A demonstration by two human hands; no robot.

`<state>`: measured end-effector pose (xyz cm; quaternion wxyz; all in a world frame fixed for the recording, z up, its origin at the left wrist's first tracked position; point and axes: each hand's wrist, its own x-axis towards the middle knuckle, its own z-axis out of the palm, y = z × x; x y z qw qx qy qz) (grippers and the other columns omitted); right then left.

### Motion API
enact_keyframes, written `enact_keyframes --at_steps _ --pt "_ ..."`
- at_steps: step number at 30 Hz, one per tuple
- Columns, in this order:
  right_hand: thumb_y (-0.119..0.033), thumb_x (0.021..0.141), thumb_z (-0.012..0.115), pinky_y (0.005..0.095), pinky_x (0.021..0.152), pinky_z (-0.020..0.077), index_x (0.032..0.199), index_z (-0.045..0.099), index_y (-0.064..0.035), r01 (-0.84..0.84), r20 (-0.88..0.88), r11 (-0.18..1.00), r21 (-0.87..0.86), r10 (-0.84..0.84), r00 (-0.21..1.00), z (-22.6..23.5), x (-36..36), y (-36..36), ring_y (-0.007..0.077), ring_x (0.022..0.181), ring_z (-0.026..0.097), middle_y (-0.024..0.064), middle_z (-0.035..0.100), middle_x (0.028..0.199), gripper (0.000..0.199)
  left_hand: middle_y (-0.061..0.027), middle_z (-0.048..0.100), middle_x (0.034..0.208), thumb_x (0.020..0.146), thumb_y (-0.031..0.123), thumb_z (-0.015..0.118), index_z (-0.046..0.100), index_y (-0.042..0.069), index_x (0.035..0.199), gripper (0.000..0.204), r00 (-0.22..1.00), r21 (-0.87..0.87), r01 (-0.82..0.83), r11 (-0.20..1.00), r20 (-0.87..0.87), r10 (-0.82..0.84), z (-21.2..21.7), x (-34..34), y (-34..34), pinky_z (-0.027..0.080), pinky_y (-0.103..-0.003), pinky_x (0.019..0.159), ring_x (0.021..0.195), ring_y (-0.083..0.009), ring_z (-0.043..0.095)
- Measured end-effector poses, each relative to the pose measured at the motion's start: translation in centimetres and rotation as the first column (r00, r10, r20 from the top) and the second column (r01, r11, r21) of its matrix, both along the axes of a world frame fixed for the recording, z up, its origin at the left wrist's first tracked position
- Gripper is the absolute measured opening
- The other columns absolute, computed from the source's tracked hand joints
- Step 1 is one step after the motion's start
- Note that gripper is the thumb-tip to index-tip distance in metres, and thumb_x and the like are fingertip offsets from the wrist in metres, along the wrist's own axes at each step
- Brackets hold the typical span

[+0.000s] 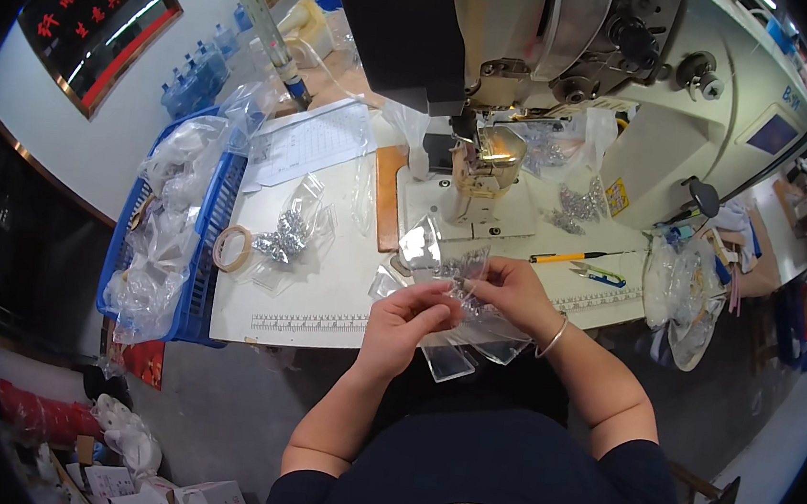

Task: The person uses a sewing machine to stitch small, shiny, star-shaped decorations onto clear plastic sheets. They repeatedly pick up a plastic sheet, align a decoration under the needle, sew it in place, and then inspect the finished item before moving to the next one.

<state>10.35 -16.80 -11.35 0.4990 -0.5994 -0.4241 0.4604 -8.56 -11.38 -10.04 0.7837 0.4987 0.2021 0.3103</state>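
Note:
In front of the sewing machine (pixel 531 215), at the table's near edge, my two hands meet over clear plastic pieces with silvery, sparkling decoration (pixel 465 261). My right hand (pixel 518 296) pinches one of these pieces between thumb and fingers. My left hand (pixel 407 325) is closed with its fingertips together at the same piece's left side; what lies under the fingertips is partly hidden. Clear plastic flaps (pixel 449 362) stick out below the hands, over the table edge. Farther left lies a pile of silvery butterfly-shaped pieces on clear film (pixel 284 238).
A tape roll (pixel 217 253) and a blue basket (pixel 200 277) of plastic bags stand left. Right of my hands are a yellow pen (pixel 555 258) and small thread snips (pixel 599 275). Printed paper (pixel 312 143) lies behind; more silvery pieces (pixel 580 203) lie beside the machine.

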Motion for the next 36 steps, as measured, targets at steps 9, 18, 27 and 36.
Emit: enact_keyframes --at_steps 9,18,27,36 --pt "-0.009 0.077 0.068 0.0205 0.060 0.0457 0.082 0.061 0.0005 -0.109 -0.212 0.994 0.024 0.111 0.971 2.4 -0.3 -0.5 0.0074 0.065 0.056 0.0030 0.062 0.071 0.013 -0.0089 0.064 0.082 0.083 0.001 0.061 0.059 -0.005 0.102 0.020 0.969 0.183 -0.172 0.968 -0.147 0.200 1.7 0.5 -0.4 0.052 -0.024 0.068 0.073 -0.0127 0.062" --pt "-0.008 0.079 0.067 0.0211 0.063 0.0451 0.084 0.060 -0.0004 -0.072 -0.318 0.996 0.044 0.082 0.945 2.4 -1.1 -1.4 0.0067 0.069 0.055 0.0028 0.062 0.077 0.011 -0.0090 0.063 0.077 0.080 -0.002 0.064 0.059 -0.005 0.098 0.019 0.935 0.224 -0.267 0.937 -0.177 0.309 2.0 0.8 -0.8 0.051 -0.022 0.061 0.066 -0.0117 0.061" --pt "-0.007 0.080 0.066 0.0222 0.067 0.0458 0.087 0.060 0.0004 -0.041 -0.341 0.994 0.096 0.072 0.937 2.6 -1.7 -1.6 0.0071 0.073 0.057 0.0029 0.063 0.078 0.011 -0.0100 0.064 0.077 0.076 -0.004 0.067 0.056 -0.004 0.092 0.019 0.917 0.237 -0.343 0.909 -0.127 0.379 1.6 0.8 -1.1 0.051 -0.022 0.058 0.065 -0.0113 0.060" --pt "-0.006 0.080 0.065 0.0228 0.069 0.0467 0.090 0.060 0.0014 -0.091 -0.303 0.990 0.110 0.121 0.945 1.8 -1.4 -1.6 0.0075 0.074 0.058 0.0046 0.064 0.080 0.013 -0.0117 0.064 0.077 0.076 -0.006 0.066 0.055 -0.004 0.092 0.019 0.902 0.220 -0.383 0.897 -0.118 0.415 1.5 0.9 -1.4 0.051 -0.022 0.057 0.064 -0.0116 0.060"
